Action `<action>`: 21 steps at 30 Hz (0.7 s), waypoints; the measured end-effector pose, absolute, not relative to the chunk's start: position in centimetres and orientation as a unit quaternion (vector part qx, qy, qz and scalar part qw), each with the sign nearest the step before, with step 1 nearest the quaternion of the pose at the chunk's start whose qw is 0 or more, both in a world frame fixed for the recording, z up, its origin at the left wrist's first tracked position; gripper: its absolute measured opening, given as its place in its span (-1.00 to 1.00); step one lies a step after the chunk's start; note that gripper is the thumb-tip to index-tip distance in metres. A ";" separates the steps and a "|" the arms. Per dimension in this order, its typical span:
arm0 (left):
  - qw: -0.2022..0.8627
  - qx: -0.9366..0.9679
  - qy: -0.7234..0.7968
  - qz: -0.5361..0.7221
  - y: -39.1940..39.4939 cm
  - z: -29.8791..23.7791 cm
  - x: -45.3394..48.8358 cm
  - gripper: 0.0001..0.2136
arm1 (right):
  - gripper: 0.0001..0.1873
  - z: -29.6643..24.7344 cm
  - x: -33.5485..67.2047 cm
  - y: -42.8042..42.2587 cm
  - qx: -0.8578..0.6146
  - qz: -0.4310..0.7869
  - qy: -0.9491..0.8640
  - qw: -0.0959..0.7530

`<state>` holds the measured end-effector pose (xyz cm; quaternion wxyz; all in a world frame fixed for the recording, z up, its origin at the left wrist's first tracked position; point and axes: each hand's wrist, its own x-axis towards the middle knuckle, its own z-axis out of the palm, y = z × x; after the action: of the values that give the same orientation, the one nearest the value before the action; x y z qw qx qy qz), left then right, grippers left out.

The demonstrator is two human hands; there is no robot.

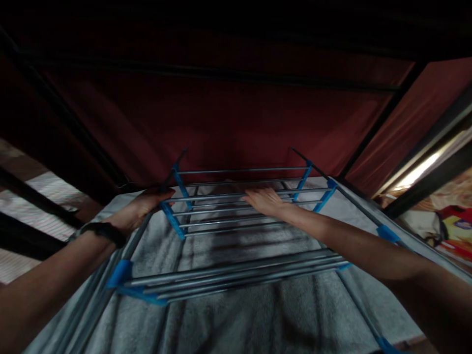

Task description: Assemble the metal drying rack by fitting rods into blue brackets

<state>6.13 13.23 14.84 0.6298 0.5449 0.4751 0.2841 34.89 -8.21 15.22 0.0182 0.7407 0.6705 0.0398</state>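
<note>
A rack of grey metal tubes (239, 265) joined by blue plastic connectors (171, 216) lies over a grey cloth. It looks like a shoe rack. My left hand (149, 204), with a dark band on the wrist, is closed round the left side pole beside a blue connector; part of its fingers is hidden behind the pole. On the crossbars of the middle tier rests my right hand (264, 200), its fingers bent over a tube. Blur hides how tightly they close.
Grey cloth (236, 319) spreads beneath the rack. Beyond it stands a dark red panel (228, 128) in a black frame (206, 71). A red and yellow item (460, 223) is at the far right, past another dark frame bar (431, 179).
</note>
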 end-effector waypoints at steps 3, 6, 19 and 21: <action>0.645 0.539 0.453 0.299 12.4 15.0 6.2 -0.57 | -0.51 14.9 35.3 -7.8 0.735 0.048 0.676 0.041; 0.643 0.550 0.429 0.315 11.9 14.9 6.3 -0.56 | -0.49 14.4 35.7 -7.6 0.728 0.057 0.682 0.047; 0.625 0.556 0.425 0.345 12.1 14.4 6.5 -0.71 | -0.50 14.1 36.3 -7.5 0.727 0.048 0.684 0.026; 0.623 0.555 0.414 0.364 12.0 14.3 6.4 -0.72 | -0.51 13.9 36.4 -7.6 0.721 0.036 0.692 0.016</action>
<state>6.40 12.04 14.31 0.6229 0.5555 0.4139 0.3635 36.43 -7.56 13.94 0.0165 0.7213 0.6916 0.0357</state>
